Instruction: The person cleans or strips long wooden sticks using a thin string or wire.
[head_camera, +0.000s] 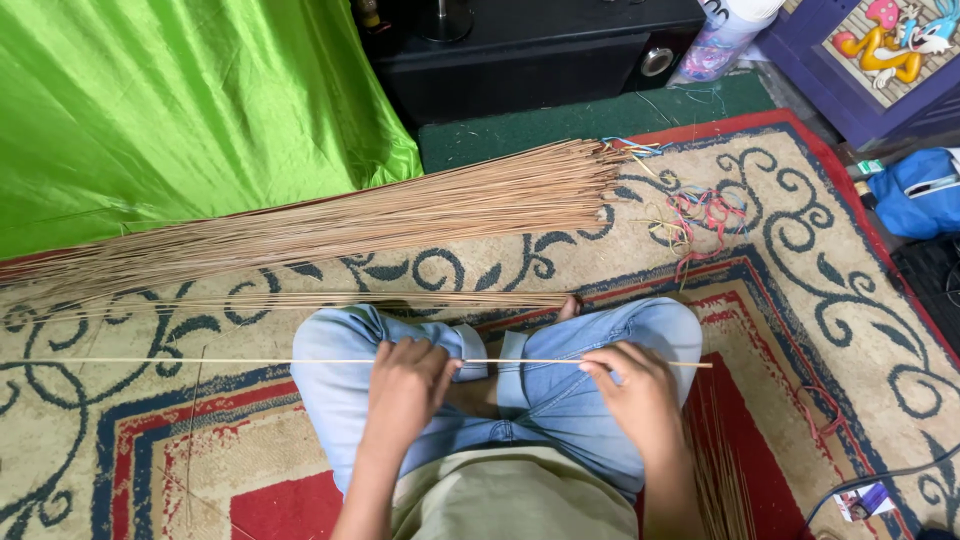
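**One thin stick held level across the lap**

The left hand (405, 385) and the right hand (635, 390) each pinch the same long thin stick (200, 361), fingers closed on it, so it stays straight and level above the crossed legs in blue jeans (560, 345). Just beyond the knees a big bundle of similar sticks (400, 215) lies fanned on the patterned carpet (800, 260), within easy reach. Coloured strings (700, 215) lie by the bundle's end, green cloth (180, 100) behind.
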